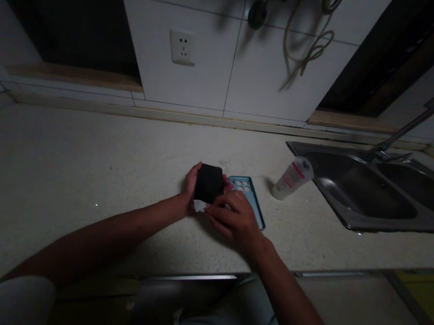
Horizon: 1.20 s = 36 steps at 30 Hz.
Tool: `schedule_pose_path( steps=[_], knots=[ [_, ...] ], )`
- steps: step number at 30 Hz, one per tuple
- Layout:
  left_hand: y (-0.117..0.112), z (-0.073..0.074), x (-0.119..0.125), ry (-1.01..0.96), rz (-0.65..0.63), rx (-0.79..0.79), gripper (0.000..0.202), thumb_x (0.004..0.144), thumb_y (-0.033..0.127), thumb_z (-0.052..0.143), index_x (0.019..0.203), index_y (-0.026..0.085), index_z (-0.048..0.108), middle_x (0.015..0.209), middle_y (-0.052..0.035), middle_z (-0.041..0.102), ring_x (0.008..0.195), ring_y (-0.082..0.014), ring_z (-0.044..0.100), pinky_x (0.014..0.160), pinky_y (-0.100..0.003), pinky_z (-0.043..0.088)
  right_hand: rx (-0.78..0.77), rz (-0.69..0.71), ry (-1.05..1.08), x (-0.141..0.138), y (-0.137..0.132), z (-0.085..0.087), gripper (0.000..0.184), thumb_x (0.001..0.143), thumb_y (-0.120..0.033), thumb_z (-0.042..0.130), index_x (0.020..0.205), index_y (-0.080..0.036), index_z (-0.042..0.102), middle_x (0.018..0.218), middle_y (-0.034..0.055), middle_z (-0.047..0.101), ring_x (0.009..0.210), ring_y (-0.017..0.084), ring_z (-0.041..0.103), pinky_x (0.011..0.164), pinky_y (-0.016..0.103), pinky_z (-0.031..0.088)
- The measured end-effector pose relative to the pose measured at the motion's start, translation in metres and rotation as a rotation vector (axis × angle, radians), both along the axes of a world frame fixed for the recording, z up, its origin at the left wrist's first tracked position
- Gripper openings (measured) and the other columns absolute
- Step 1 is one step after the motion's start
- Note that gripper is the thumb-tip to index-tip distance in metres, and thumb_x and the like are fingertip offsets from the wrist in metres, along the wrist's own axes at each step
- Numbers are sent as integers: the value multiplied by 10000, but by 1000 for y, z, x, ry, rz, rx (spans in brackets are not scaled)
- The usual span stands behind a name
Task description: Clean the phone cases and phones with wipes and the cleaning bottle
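A black flat object (209,183), perhaps a phone, is held upright over the pale countertop (75,173). My left hand (190,188) grips its left edge with fingers curled round it. My right hand (235,217) is closed on its lower right corner, where a small white piece shows beneath. Just right of my hands a blue phone case (250,198) lies flat on the counter, camera holes toward the wall, partly covered by my right hand.
A small white bottle (292,178) with a red label stands right of the case, beside a steel double sink (356,220) with a faucet (422,118). A wall socket (182,47) and hanging cords (309,45) are on the tiled wall behind.
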<state>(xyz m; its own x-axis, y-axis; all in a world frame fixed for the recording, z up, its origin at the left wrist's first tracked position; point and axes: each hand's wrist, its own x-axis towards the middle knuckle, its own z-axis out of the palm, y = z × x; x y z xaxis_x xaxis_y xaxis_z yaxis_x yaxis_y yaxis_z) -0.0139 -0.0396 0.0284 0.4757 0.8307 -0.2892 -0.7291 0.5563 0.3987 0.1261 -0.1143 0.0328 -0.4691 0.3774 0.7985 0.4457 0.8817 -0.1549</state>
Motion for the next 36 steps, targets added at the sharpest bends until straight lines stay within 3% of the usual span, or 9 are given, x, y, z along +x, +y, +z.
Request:
schedule_pose_path(
  steps=[6,13,18,21,26,31,36],
  knots=[
    [3,-6,-1,9,-13,-6,548,901,574,397,872,106,679,768,-149,692,762,-265,685,867,-426,543,3,-12,-28,-16,4,1,145,946,-234,581,985,-234,720,896,57,679,839,196,603,859,430,485],
    [1,1,0,-22,2,-56,541,928,546,340,887,119,671,758,-136,685,769,-262,678,828,-433,555,-62,-151,77,10,-1,1,130,937,-206,581,957,-199,709,856,72,667,821,213,608,726,374,481],
    [1,0,0,-14,-1,-39,565,930,565,344,909,104,670,768,-143,693,755,-256,684,804,-403,564,-46,33,-7,4,-3,-2,151,944,-186,556,1001,-194,696,909,78,675,858,202,613,753,366,490],
    [2,0,0,-1,8,-39,586,927,566,344,952,83,675,752,-150,695,742,-262,686,797,-399,567,-13,64,-52,-4,-5,0,157,945,-171,540,999,-202,684,930,81,686,867,200,618,755,364,491],
    [2,1,1,-15,28,-48,601,941,546,319,1064,61,653,824,-163,714,803,-282,708,810,-411,564,-15,-50,23,3,-5,1,120,906,-162,574,979,-196,662,881,80,701,832,217,623,753,377,481],
    [3,-1,-2,-33,-39,-26,631,949,504,318,1276,29,574,957,-196,736,905,-299,715,821,-414,559,-157,-288,115,20,2,-1,105,920,-191,547,932,-207,650,891,86,696,846,232,619,771,387,488],
    [6,-3,-3,21,-54,-6,618,986,430,288,1412,25,475,1042,-204,742,890,-267,734,829,-383,559,-458,-471,560,30,8,-7,137,956,-332,518,967,-207,573,840,46,682,708,191,646,646,320,509]
  ],
)
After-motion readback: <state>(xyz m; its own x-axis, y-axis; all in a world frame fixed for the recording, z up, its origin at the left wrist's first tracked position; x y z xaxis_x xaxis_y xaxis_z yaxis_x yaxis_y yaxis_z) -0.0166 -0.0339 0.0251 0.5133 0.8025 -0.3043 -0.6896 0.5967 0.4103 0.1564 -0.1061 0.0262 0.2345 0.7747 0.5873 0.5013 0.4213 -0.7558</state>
